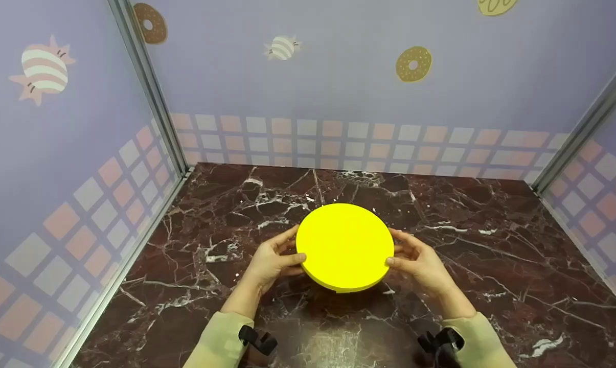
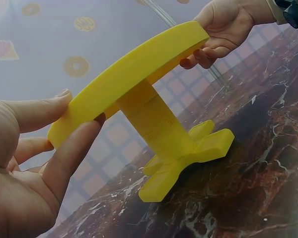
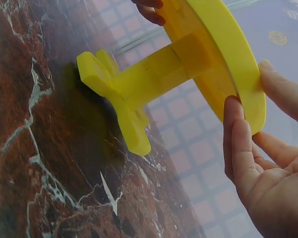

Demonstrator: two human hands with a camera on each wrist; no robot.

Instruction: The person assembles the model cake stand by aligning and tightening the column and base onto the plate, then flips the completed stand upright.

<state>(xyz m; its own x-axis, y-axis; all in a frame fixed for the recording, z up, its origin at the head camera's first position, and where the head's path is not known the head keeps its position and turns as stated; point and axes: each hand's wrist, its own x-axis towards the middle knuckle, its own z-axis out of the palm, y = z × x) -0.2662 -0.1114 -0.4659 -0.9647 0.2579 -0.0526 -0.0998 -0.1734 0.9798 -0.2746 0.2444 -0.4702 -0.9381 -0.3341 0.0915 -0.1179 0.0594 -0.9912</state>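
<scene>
A small yellow round toy table (image 1: 344,245) with one central pedestal is upright over the dark marble surface. Its pedestal (image 2: 154,119) ends in a cross-shaped foot (image 3: 131,126); whether this foot touches the marble or hovers just above it, I cannot tell. On the left rim my left hand (image 1: 270,262) pinches the round top, thumb on the edge and fingers underneath. Opposite it, my right hand (image 1: 423,263) grips the right rim in the same way. From the head view, the pedestal and foot are hidden under the top.
Dark red marble (image 1: 492,255) with white veins spreads around the hands. Lilac panels with printed sweets and pastel squares (image 1: 308,92) enclose it at the back, left and right. A metal corner post (image 1: 157,97) stands at the back left. Black straps (image 1: 256,340) sit at both wrists.
</scene>
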